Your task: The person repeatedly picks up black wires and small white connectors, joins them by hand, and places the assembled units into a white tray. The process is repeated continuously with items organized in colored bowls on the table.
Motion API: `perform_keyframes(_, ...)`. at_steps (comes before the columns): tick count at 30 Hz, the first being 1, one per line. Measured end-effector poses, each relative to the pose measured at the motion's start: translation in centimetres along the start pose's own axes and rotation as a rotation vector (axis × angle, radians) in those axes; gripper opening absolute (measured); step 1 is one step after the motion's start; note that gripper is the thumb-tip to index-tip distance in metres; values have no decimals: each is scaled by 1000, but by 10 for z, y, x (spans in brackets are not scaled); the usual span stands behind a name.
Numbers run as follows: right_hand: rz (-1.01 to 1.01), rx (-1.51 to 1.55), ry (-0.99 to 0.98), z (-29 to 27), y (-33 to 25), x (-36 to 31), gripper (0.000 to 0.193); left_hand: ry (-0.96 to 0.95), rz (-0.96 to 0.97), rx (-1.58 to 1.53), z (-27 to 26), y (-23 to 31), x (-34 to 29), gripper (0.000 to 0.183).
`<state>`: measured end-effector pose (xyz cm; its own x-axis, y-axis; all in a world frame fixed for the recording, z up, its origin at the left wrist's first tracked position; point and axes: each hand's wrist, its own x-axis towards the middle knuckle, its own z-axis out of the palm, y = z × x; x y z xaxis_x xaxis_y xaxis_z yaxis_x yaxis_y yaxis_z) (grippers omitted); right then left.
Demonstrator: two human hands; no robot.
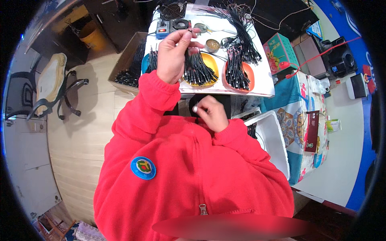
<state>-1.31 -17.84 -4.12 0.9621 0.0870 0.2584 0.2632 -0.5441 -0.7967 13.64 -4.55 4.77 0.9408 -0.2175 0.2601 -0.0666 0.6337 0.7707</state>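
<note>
My left hand [173,54] is raised over the near left part of the white table [257,78]. Its thumb and fingertips pinch something too small to make out. Low in front of my body, just off the table's near edge, my right hand [215,114] is closed, with a small whitish piece at its fingertips. A yellow tray [212,60] with a bundle of black cables [198,71] lies beside my left hand. More black cables [237,72] rest in an orange-red tray [250,85] to the right. A teal tray [144,64] is partly hidden behind my left sleeve.
A blue control box [162,31], a black fan [173,11] and a small metal cup [212,45] stand farther back. A cardboard box [124,82] of cables sits left, a white foam box [275,138] right. An office chair [51,78] stands at far left.
</note>
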Motion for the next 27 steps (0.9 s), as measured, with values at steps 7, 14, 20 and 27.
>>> perform_keyframes(7, 182, 294, -50, -26, -9, 13, 21, -55, 3, -4, -3, 10, -70, 15)
perform_keyframes(14, -119, 794, 177, -73, -57, 48, 22, -130, -94, 74, 3, 4, -109, 17)
perform_keyframes(20, -200, 654, 264, -72, -71, 34, 16, -189, -193, 185, 10, 10, -111, 19)
perform_keyframes(27, -165, 534, 380, -55, -74, 19, 10, -132, 256, 574, 34, 1, -115, 14)
